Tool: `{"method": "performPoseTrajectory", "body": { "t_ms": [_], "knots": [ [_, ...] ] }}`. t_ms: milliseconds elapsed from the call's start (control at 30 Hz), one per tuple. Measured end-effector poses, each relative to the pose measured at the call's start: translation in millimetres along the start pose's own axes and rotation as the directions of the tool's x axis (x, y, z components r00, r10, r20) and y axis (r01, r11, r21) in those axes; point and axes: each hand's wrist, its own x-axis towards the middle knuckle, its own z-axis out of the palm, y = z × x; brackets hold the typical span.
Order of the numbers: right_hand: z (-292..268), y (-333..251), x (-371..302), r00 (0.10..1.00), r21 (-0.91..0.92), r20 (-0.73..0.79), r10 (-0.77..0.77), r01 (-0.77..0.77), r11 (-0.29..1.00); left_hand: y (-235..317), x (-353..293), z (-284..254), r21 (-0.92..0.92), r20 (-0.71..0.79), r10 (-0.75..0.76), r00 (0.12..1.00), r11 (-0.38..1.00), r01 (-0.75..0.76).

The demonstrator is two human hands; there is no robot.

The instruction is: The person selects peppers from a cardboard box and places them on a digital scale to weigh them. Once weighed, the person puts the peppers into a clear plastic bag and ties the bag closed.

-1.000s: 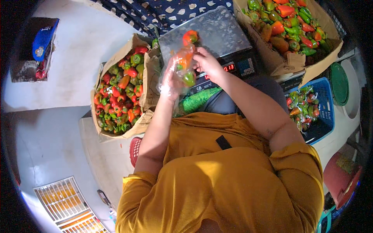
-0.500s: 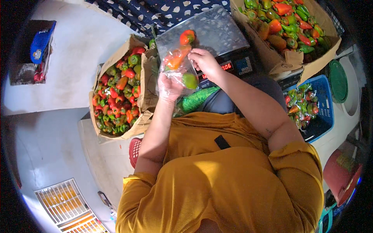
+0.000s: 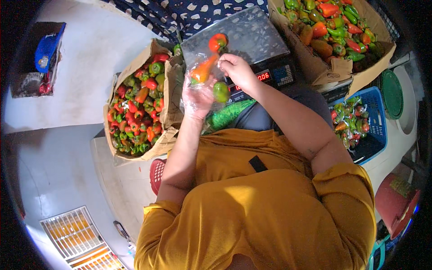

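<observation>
My left hand (image 3: 196, 100) is under a clear plastic bag (image 3: 201, 76) and holds it from below. An orange pepper (image 3: 203, 70) and a green pepper (image 3: 221, 91) lie inside the bag. My right hand (image 3: 237, 69) grips the bag's upper edge just in front of a digital scale (image 3: 245, 38). A red and green pepper (image 3: 218, 42) rests on the scale's metal pan, just beyond my right hand.
A cardboard box of red and green peppers (image 3: 137, 110) stands at the left. A second box of peppers (image 3: 333, 31) is at the upper right. A blue crate (image 3: 360, 121) with bagged peppers sits at the right, a green lid (image 3: 392, 93) beyond it.
The bag has swung from upright to lying across my left palm. My right hand stays at its top edge. The pepper on the scale has not moved.
</observation>
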Motion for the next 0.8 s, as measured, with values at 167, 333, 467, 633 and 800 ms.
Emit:
{"method": "performPoseTrajectory", "body": {
  "t_ms": [167, 333, 467, 633, 800],
  "knots": [
    [6.4, -3.1, -8.8, 0.986, 0.039, -0.020, 0.166, -0.165, 0.985, -2.2, 0.3, -13.7, -0.087, 0.127, 0.026, 0.992, 0.996, -0.015],
    [11.5, -8.2, -13.9, 0.967, -0.360, 0.173, 0.186, -0.114, 0.926, -2.6, 2.9, -22.9, 0.006, 0.124, 0.210, 0.970, 0.977, -0.212],
    [16.5, -4.7, -18.5, 0.996, -0.496, 0.003, 0.095, -0.081, 0.865, -2.9, 6.8, 15.4, 0.026, -0.012, 0.254, 0.967, 0.967, -0.254],
    [36.8, -0.8, -24.8, 0.989, -0.247, -0.146, -0.024, -0.013, 0.969, 20.8, 35.7, 15.8, 0.215, -0.059, 0.310, 0.949, 0.932, -0.291],
    [34.1, -4.5, -28.7, 0.999, -0.328, -0.045, 0.019, -0.032, 0.944, 21.7, 67.5, 8.5, 0.448, -0.081, 0.430, 0.899, 0.822, -0.352]
  ]
}}
